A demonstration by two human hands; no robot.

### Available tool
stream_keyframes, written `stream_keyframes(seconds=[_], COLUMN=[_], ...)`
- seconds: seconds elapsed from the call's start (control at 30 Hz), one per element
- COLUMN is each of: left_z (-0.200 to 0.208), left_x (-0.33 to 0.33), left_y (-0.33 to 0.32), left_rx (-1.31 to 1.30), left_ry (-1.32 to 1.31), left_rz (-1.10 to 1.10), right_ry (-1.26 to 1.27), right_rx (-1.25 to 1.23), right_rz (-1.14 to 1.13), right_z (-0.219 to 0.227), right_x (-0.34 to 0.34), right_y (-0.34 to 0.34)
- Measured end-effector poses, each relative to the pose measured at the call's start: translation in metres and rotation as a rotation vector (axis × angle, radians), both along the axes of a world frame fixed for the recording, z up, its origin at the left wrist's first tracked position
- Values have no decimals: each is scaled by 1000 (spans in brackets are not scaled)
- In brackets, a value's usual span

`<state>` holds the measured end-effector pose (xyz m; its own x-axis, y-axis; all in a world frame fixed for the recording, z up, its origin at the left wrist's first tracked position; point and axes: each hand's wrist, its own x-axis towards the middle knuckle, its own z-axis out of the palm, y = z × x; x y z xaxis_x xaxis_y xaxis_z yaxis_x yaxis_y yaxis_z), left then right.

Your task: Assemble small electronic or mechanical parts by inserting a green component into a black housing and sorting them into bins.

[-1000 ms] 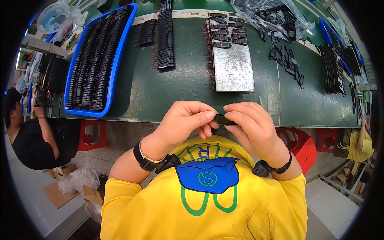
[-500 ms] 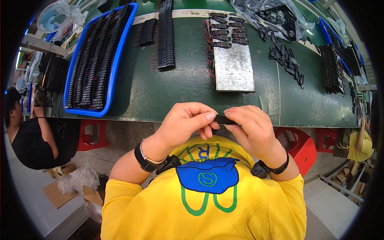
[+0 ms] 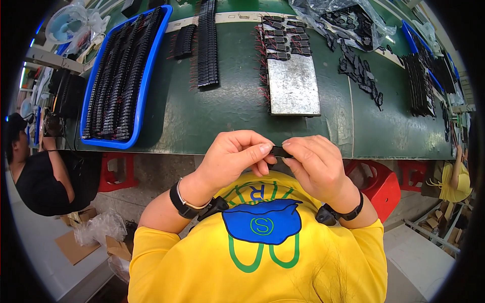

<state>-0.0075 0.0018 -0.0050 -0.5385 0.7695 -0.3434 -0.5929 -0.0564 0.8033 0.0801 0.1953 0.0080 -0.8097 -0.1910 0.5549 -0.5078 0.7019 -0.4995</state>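
A small black plastic part (image 3: pixel 278 151) is pinched between my two hands at the near edge of the green table. My left hand (image 3: pixel 237 154) grips its left end between thumb and fingers. The other end sits in the closed fingers of my right hand (image 3: pixel 317 159). Most of the part is covered by fingertips, so its exact kind does not show. Beyond my hands lies a silvery metal plate (image 3: pixel 293 86), with rows of small black parts with thin red wires (image 3: pixel 275 40) on its far end.
At left, a blue tray (image 3: pixel 138 123) holds long rows of black parts. Another black row (image 3: pixel 207 55) lies beside it. Loose black pieces (image 3: pixel 358 70) and a clear plastic bag (image 3: pixel 381 38) lie at right. A red stool (image 3: pixel 379 184) stands below the table edge. People work at both sides.
Both hands keep hold of the black part and have barely shifted. The view has moved slightly, so the table things appear a little further left.
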Motion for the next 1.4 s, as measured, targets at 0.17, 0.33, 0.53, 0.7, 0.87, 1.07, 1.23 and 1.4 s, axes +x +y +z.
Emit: stream_keyframes(seconds=[0.17,0.33,0.53,0.7,0.87,1.07,1.23,1.4], left_z=[6,4,1,-3,-4,-4,-7,-4], left_x=[6,12,12,11,10,9,3,2], left_y=[1,0,-5,-7,-7,-8,-10,-7], left_rx=[-30,-73,-5,42,63,69,93,101], left_ry=[131,397,580,632,701,705,805,756], left_rz=[35,89,132,161,150,136,35,-14], right_ry=[43,104,-148,-370,-288,-159,-176,-100], right_rx=[4,16,-353,-550,-447,-437,-459,-430], right_rz=[-11,-12,-20,15,30,57,114,138], right_z=[-3,-5,1,-5,-10,-11,-11,-15], right_x=[0,-1,2,3,2,-1,-1,-2], right_y=[-3,-5,-3,-2,-3,-4,-2,-2])
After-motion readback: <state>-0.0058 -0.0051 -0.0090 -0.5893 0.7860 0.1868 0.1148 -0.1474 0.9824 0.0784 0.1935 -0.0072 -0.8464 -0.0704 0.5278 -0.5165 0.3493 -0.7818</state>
